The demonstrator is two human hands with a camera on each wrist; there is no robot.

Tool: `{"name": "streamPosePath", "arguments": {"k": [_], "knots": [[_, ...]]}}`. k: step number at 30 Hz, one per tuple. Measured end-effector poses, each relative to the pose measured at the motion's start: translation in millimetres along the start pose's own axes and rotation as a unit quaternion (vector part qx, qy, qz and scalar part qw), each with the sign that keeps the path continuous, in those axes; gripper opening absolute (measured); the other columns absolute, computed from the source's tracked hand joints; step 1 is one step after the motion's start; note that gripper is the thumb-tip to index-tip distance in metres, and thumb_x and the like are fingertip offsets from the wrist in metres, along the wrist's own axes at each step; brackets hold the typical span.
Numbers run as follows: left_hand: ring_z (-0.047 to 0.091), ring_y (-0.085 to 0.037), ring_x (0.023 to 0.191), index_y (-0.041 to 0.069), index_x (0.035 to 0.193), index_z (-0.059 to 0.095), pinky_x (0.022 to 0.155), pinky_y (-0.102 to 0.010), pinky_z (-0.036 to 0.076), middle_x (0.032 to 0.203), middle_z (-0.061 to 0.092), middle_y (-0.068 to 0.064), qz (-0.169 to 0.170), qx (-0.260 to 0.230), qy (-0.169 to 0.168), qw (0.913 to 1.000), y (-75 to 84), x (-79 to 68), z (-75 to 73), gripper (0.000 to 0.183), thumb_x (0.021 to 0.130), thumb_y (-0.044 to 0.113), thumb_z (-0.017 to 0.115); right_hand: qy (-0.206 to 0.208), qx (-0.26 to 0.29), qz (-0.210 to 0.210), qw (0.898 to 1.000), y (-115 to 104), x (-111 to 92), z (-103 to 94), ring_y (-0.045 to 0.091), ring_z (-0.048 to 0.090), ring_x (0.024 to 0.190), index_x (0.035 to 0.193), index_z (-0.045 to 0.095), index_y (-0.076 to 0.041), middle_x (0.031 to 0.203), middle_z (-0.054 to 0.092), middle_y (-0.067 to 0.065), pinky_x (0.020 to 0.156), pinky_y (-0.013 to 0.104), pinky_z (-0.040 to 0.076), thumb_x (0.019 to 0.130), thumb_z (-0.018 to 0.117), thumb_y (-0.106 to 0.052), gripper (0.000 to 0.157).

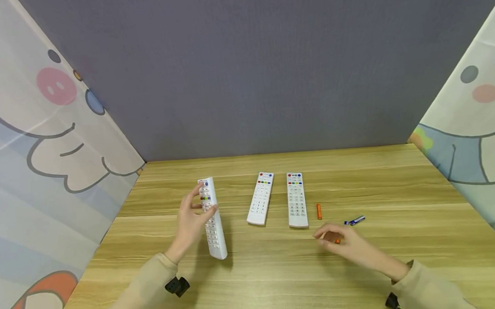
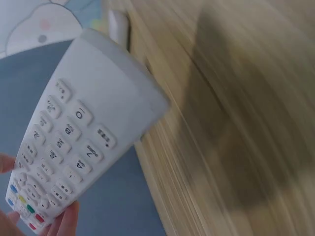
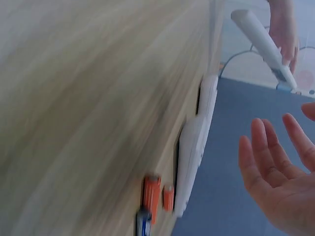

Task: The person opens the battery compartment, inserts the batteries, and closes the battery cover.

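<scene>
My left hand [image 1: 192, 218] grips a white remote control [image 1: 213, 228] by its sides near the upper end. In the left wrist view, the held remote [image 2: 103, 98] is raised off the wooden table, its button side and broad lower end showing and a shadow below. Over the table on the right, my right hand [image 1: 346, 247] holds nothing; its fingers are relaxed and bent. Under that hand shows part of an orange battery [image 1: 338, 241]. Just beyond lie another orange battery [image 1: 319, 211] and a blue-and-silver battery [image 1: 357, 220], with a small blue end [image 1: 346, 223] beside it.
Two more white remotes lie buttons up: a slanted one [image 1: 260, 199] at the middle and a straighter one [image 1: 297, 200] to its right. A grey panel [image 1: 268, 78] stands at the table's back. Cartoon-print cloths [image 1: 41, 151] hang at both sides.
</scene>
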State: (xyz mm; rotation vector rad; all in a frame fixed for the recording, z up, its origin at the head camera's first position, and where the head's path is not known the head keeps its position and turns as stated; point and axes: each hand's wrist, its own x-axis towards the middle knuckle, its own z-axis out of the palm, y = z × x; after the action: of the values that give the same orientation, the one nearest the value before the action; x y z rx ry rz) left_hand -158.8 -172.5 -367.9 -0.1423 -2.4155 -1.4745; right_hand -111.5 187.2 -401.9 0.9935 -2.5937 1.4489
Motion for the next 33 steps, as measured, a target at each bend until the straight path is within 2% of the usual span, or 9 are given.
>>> {"name": "streamPosePath", "arguments": {"k": [3,8,11,18,22,26,33], "knots": [[0.052,-0.034,0.086,0.007,0.13,0.041,0.052,-0.023,0.05,0.114,0.042,-0.022,0.007,0.032,-0.01,0.9994,-5.8,7.1,-7.3,0.066,0.071,0.0,0.069,0.012,-0.037,0.014,0.999,4,-2,-5.9,0.005,0.055,0.072,0.095,0.061,-0.004,0.09,0.061,0.008,0.06,0.023,0.049,0.082,0.059,-0.003,0.013],[0.052,-0.034,0.08,0.003,0.128,0.042,0.05,-0.021,0.047,0.107,0.045,-0.025,0.059,0.089,-0.019,0.9941,-15.1,17.9,-17.0,0.067,0.068,-0.002,0.071,0.015,-0.093,0.042,0.995,8,-6,-14.2,0.003,0.053,0.074,0.096,0.061,-0.007,0.09,0.06,0.003,0.061,0.026,0.049,0.084,0.059,-0.011,0.013],[0.052,-0.033,0.078,0.003,0.127,0.043,0.049,-0.022,0.048,0.109,0.045,-0.025,0.079,0.117,-0.037,0.9892,-19.3,24.6,-21.5,0.067,0.067,-0.001,0.072,0.024,-0.123,0.037,0.991,10,-8,-17.3,0.001,0.052,0.073,0.094,0.061,-0.006,0.088,0.061,0.001,0.061,0.026,0.049,0.083,0.06,-0.011,0.012],[0.052,-0.032,0.077,0.006,0.128,0.042,0.048,-0.025,0.048,0.109,0.044,-0.026,0.077,0.164,-0.092,0.9793,-30.1,37.9,-30.5,0.066,0.069,0.005,0.071,0.057,-0.197,0.006,0.979,14,-9,-20.9,-0.003,0.051,0.073,0.091,0.063,-0.008,0.085,0.061,-0.004,0.06,0.027,0.05,0.077,0.065,-0.005,0.015],[0.05,-0.028,0.072,0.006,0.129,0.041,0.048,-0.023,0.046,0.111,0.043,-0.025,0.084,0.196,-0.116,0.97,-39.0,45.1,-36.3,0.065,0.071,0.006,0.071,0.059,-0.201,0.003,0.978,16,-12,-22.2,-0.003,0.051,0.073,0.091,0.063,-0.009,0.085,0.06,-0.006,0.059,0.026,0.05,0.077,0.066,-0.004,0.015],[0.047,-0.023,0.068,0.008,0.129,0.04,0.048,-0.023,0.043,0.113,0.043,-0.023,0.083,0.224,-0.139,0.9612,-46.3,52.0,-42.8,0.064,0.072,0.006,0.07,0.068,-0.202,-0.021,0.977,19,-13,-23.4,-0.002,0.051,0.072,0.089,0.063,-0.008,0.082,0.06,-0.007,0.057,0.024,0.05,0.074,0.067,-0.001,0.017],[0.043,-0.017,0.059,0.006,0.13,0.039,0.047,-0.025,0.038,0.113,0.043,-0.024,0.084,0.259,-0.177,0.9458,-51.8,61.3,-50.6,0.063,0.074,0.007,0.068,0.076,-0.21,-0.031,0.974,23,-15,-24.7,-0.003,0.051,0.071,0.089,0.064,-0.008,0.081,0.059,-0.01,0.057,0.023,0.049,0.073,0.068,-0.001,0.018]]}}
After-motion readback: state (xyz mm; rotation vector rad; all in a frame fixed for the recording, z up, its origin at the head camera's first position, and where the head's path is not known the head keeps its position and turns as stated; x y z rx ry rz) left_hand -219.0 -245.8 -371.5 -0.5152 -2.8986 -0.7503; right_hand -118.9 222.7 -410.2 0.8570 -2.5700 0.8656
